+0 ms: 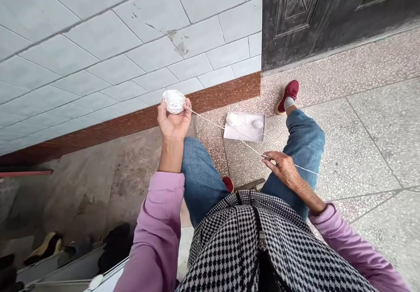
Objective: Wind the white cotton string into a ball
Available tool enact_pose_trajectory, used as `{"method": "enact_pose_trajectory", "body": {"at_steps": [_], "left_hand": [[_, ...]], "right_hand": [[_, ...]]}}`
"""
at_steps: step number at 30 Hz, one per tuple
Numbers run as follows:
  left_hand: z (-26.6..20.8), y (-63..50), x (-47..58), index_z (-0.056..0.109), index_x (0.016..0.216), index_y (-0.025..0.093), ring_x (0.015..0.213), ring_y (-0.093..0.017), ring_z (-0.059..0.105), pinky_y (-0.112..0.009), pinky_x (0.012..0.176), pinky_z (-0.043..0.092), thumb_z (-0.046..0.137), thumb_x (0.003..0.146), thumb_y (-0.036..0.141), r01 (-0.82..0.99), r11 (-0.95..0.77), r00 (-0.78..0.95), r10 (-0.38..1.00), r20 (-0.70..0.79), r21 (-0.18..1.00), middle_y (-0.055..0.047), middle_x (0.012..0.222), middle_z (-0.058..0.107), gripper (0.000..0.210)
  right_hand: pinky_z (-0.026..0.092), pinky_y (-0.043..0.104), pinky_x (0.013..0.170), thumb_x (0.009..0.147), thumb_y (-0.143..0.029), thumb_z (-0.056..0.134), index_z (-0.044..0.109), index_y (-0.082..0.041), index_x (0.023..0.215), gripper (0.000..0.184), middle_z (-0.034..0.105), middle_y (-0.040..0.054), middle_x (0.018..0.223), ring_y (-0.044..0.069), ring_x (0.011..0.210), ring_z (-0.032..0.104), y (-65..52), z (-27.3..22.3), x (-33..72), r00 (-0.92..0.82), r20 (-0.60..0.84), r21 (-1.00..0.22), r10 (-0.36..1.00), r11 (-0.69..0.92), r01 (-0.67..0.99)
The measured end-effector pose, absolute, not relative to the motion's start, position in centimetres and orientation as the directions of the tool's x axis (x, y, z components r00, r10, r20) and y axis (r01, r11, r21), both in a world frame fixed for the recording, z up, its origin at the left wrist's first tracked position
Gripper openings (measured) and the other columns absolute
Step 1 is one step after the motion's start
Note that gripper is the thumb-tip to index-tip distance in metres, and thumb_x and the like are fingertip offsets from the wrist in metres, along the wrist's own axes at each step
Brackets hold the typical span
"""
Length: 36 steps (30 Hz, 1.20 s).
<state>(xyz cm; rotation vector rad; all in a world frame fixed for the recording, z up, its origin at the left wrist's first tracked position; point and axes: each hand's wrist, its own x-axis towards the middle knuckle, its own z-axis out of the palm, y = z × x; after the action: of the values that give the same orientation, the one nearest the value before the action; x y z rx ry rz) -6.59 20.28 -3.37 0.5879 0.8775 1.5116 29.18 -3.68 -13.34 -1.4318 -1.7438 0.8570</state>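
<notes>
Up near the tiled wall, my left hand (173, 123) cups a ball of white yarn (174, 101), its fingers curled around the sides. A strand of white yarn (210, 121) stretches from the ball down to the right. My right hand (282, 166) pinches that strand between thumb and fingertips above my right thigh, and a length trails past it over the jeans. Between my legs on the floor sits a shallow white box (246, 133). Inside it lie a loose heap of white yarn (235, 119) and a small round greyish-white ball (257, 124).
A pale tiled wall (108, 38) with a brown base strip (226, 88) runs along the upper left. At the upper right stands a dark panelled door (331, 7). Shoes (46, 248) rest on a rack at the lower left. The floor (367, 134) is speckled stone.
</notes>
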Motion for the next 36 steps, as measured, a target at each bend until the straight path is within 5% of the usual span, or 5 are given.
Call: {"method": "enact_pose_trajectory", "body": {"at_steps": [12,19,24,28,36], "left_hand": [[-3.1,21.3,-6.7,0.072,0.112,0.029,0.127,-0.034,0.070,-0.033,0.079,0.069,0.083,0.091,0.058,-0.717,-0.009,-0.137,0.982,-0.128,0.697,-0.011,0.125,0.071,0.038],[-4.6,19.1,-7.6,0.073,0.113,0.026,0.104,-0.025,0.076,-0.024,0.068,0.064,0.078,0.094,0.055,-0.725,0.022,-0.070,0.992,-0.106,0.688,-0.012,0.115,0.075,0.034],[-6.9,19.6,-8.9,0.074,0.126,0.026,0.093,-0.028,0.080,-0.027,0.060,0.061,0.086,0.086,0.046,-0.609,0.141,0.026,0.987,-0.158,0.781,-0.011,0.105,0.077,0.047],[-8.8,20.6,-9.7,0.072,0.130,0.026,0.093,-0.028,0.080,-0.029,0.065,0.061,0.087,0.086,0.050,-0.576,0.188,-0.004,0.973,-0.232,0.796,-0.010,0.107,0.078,0.053],[-10.5,22.0,-8.7,0.074,0.119,0.026,0.098,-0.026,0.078,-0.029,0.071,0.062,0.088,0.084,0.050,-0.589,0.163,-0.059,0.968,-0.244,0.792,-0.009,0.111,0.077,0.045]], "right_hand": [[0.063,0.033,0.072,0.106,-0.050,0.063,0.069,-0.024,0.107,0.026,0.081,0.0055,0.087,0.020,0.074,0.078,-2.0,-9.2,28.3,0.073,0.033,-0.905,0.997,-0.001,0.425],[0.051,0.032,0.058,0.104,-0.061,0.061,0.062,-0.024,0.089,0.040,0.069,0.0028,0.067,0.017,0.055,0.062,-0.6,-9.9,31.3,0.148,-0.056,-0.828,0.987,-0.129,0.546],[0.030,0.025,0.042,0.095,-0.067,0.074,0.056,-0.026,0.084,0.047,0.033,-0.0095,0.055,0.010,0.045,0.028,-1.1,-7.8,32.6,0.102,-0.290,-0.956,0.952,-0.293,0.010],[0.016,0.019,0.037,0.090,-0.061,0.084,0.055,-0.025,0.082,0.047,0.016,-0.0128,0.061,0.007,0.050,0.007,-2.4,-5.5,31.0,-0.094,-0.383,-0.840,0.919,-0.389,-0.377],[0.020,0.015,0.034,0.099,-0.051,0.081,0.054,-0.023,0.078,0.045,0.019,-0.0145,0.056,0.004,0.043,0.009,-5.9,-4.7,28.9,-0.440,-0.370,-0.658,0.818,-0.565,-0.498]]}}
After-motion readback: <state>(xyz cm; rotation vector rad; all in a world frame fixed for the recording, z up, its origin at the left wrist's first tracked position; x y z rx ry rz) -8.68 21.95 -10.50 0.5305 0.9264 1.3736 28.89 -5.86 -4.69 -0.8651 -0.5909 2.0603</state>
